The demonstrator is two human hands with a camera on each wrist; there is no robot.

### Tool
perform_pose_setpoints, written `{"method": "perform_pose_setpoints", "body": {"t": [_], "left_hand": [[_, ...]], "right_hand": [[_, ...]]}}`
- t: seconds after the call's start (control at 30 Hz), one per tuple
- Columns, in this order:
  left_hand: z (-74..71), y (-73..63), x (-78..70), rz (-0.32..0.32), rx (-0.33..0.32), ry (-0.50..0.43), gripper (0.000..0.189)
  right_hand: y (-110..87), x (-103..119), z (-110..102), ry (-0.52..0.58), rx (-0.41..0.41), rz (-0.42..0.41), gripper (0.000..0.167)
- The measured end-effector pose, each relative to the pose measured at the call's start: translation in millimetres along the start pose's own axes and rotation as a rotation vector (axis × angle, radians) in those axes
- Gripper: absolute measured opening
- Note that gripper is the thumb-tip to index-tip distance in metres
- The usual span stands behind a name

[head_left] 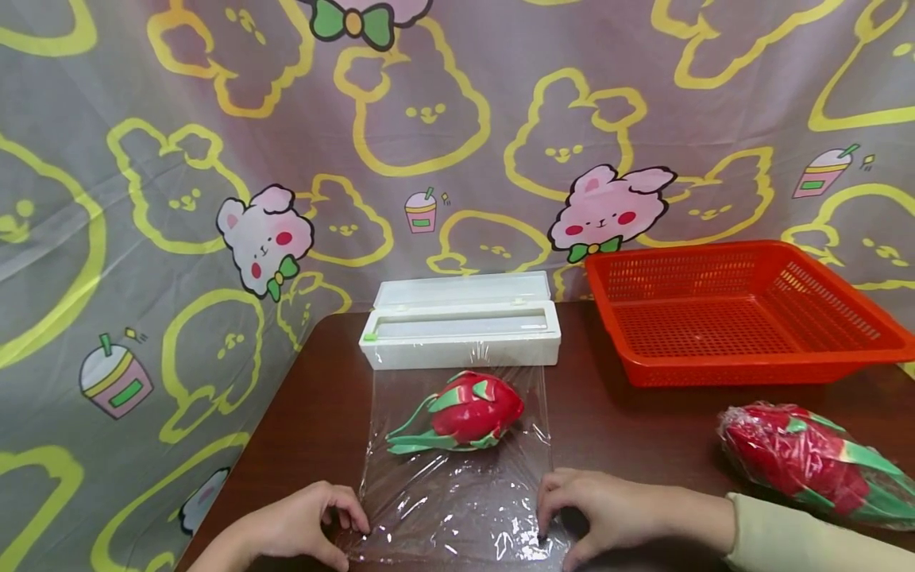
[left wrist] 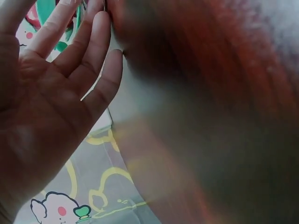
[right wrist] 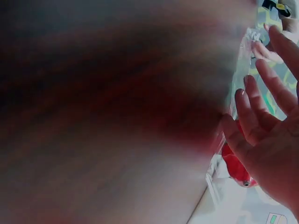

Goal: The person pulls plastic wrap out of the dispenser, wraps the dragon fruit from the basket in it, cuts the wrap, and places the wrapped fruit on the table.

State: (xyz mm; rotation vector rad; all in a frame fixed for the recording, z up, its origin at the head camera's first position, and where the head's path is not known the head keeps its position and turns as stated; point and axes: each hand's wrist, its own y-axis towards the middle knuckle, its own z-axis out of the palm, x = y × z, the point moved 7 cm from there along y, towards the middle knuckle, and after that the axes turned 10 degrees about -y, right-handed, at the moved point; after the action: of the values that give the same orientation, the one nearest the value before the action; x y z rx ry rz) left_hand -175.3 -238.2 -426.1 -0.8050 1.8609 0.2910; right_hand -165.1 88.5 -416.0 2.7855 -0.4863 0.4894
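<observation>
In the head view, a red dragon fruit with green scales lies on a sheet of clear cling film. The film runs toward me from a white cling film dispenser, its lid raised. My left hand is at the film's near left corner, fingertips at its edge and thumb apart from them. At the near right corner, my right hand rests its fingertips on the wrinkled film, thumb spread away. Both wrist views show long, loosely bent fingers, and the right fingertips meet the film's edge.
A red plastic basket stands at the back right of the dark brown table. Near the right edge lies another dragon fruit, wrapped in film. A patterned curtain hangs behind and along the left side.
</observation>
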Motion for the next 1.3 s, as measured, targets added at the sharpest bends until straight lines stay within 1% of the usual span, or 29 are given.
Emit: {"method": "perform_pose_setpoints", "body": {"t": [0.13,0.2,0.27,0.43,0.57,0.7,0.8,0.93,1.0,1.07,1.17,1.23,1.3], "left_hand": [[1.7,0.0,-1.4,0.038,0.001,0.051,0.027],[2.6,0.6,-0.4,0.04,0.002,0.052,0.027],[3.7,1.4,-0.8,0.057,-0.002,0.06,0.025],[5.2,3.4,-3.6,0.104,-0.02,0.108,0.015],[4.5,4.0,-3.1,0.099,-0.022,0.103,0.009],[3.7,3.5,-1.0,0.094,-0.025,0.105,0.005],[3.2,3.4,0.1,0.095,-0.037,0.109,0.006],[3.0,2.0,1.2,0.092,-0.044,0.071,0.007],[2.2,0.6,1.6,0.096,-0.043,0.031,0.007],[0.7,-1.2,2.3,0.095,-0.043,-0.02,0.006],[-3.1,-4.5,3.5,0.07,-0.05,-0.089,0.003],[-6.2,-7.1,3.5,0.039,-0.063,-0.115,0.004],[-9.8,-9.4,0.7,0.016,-0.08,-0.124,0.005]], "right_hand": [[-2.9,-1,4,-0.058,0.029,0.013,0.036],[-3.8,-3,5,-0.085,0.034,0.025,0.036],[-4.0,-4,5,-0.108,0.033,0.029,0.033],[-4.0,-5,4,-0.144,-0.012,-0.008,0.02],[-3.8,-6,4,-0.154,-0.026,-0.013,0.014],[-2.2,-4,6,-0.191,-0.02,-0.008,0.025],[-0.6,-2,6,-0.238,-0.033,-0.018,0.025],[1.6,0,5,-0.261,-0.051,-0.043,0.02],[2.3,0,5,-0.259,-0.054,-0.051,0.019],[2.5,-2,5,-0.23,-0.045,-0.044,0.019],[2.7,-5,2,-0.163,-0.03,-0.021,0.016],[3.0,-7,-1,-0.118,-0.029,0.001,0.014],[3.9,-8,-7,-0.093,-0.048,0.018,0.014]]}}
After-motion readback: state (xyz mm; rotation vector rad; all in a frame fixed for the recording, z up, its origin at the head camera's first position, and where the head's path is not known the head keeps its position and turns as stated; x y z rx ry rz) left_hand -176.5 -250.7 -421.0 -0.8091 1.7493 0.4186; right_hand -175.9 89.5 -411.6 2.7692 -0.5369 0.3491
